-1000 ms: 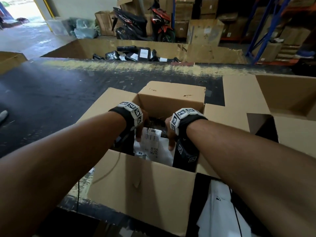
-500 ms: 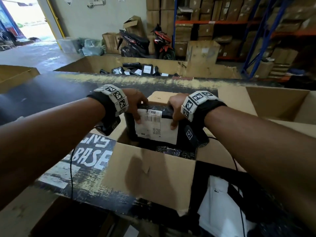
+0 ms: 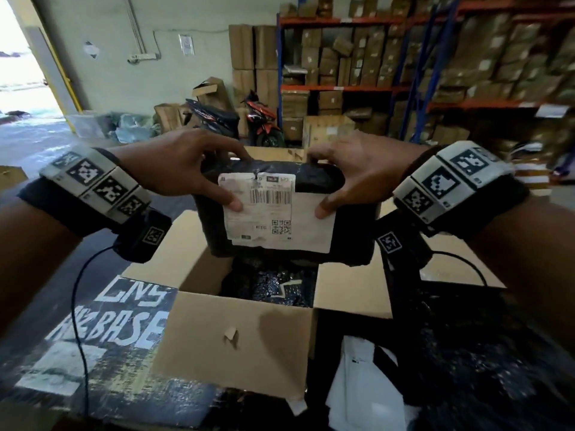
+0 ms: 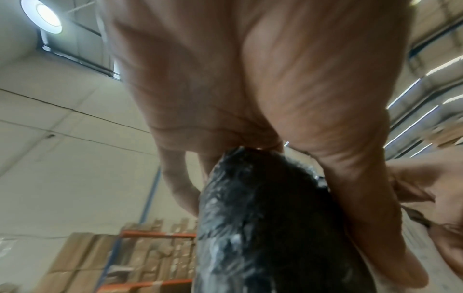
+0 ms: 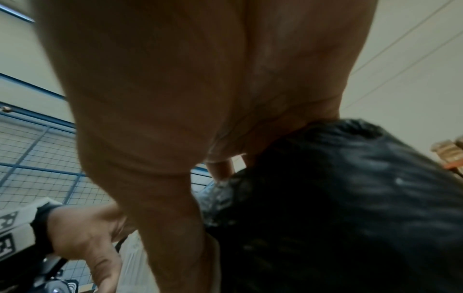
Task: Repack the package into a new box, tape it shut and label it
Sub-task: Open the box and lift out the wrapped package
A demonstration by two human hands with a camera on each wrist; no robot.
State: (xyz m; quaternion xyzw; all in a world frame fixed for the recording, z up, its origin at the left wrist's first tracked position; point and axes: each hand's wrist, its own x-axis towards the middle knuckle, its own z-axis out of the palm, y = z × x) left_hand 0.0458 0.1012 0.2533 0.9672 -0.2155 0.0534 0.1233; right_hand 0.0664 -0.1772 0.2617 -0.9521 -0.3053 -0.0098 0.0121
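Black-wrapped package (image 3: 280, 181) is clasped in my left hand (image 3: 183, 163) and right hand (image 3: 357, 169), above the open cardboard box (image 3: 236, 337).

The package (image 3: 280, 213) is wrapped in black plastic that looks shiny and crinkly, with small bright glints on it. Its label (image 3: 280, 219) is white paper, flat and dull, a bit torn at the edges. The box (image 3: 236, 340) is brown cardboard, smooth and dull, with one small rip in the near flap. More shiny black plastic (image 3: 280, 287) lies inside the box. The table (image 3: 102, 346) has a dark, worn top with scratchy white paint letters. A white bag (image 3: 357, 387) looks like smooth, thin plastic. The wrist bands (image 3: 96, 188) are dark cloth with hard white printed blocks. The shelves (image 3: 342, 88) are painted metal, orange and blue.
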